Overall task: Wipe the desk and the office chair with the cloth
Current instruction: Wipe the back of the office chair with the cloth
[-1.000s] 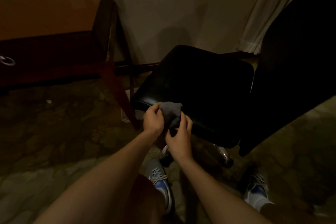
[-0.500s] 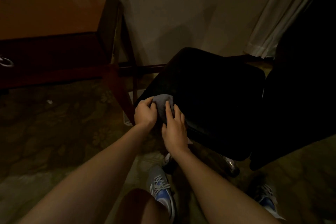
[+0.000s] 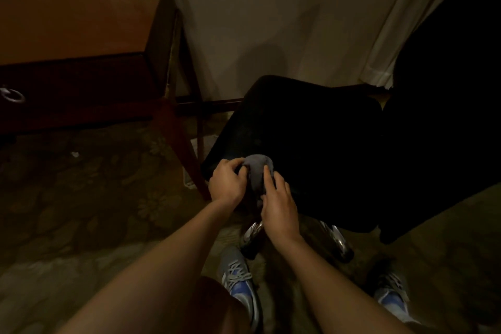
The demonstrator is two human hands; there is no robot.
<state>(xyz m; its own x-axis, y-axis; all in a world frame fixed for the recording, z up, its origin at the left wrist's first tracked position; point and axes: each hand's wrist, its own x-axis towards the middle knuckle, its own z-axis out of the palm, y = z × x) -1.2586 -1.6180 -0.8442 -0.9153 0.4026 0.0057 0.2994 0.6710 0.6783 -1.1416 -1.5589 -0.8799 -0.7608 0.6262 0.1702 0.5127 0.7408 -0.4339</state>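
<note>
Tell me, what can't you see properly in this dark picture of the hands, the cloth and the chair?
All in the head view:
- cloth: lower part hidden by the left hand and right hand; whether the right grips or only presses is unclear.
- chair seat: too dark to show dust.
- chair base: mostly hidden under the seat.
- desk: cut off by the left edge.

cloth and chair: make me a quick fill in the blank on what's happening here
1. The left hand and the right hand both touch the grey ____.
2. It lies on the black seat of the ____.
3. The wooden desk stands to the ____ of that seat.
4. The person's shoes are grey and ____.

Missing words: cloth; chair; left; blue.
</note>
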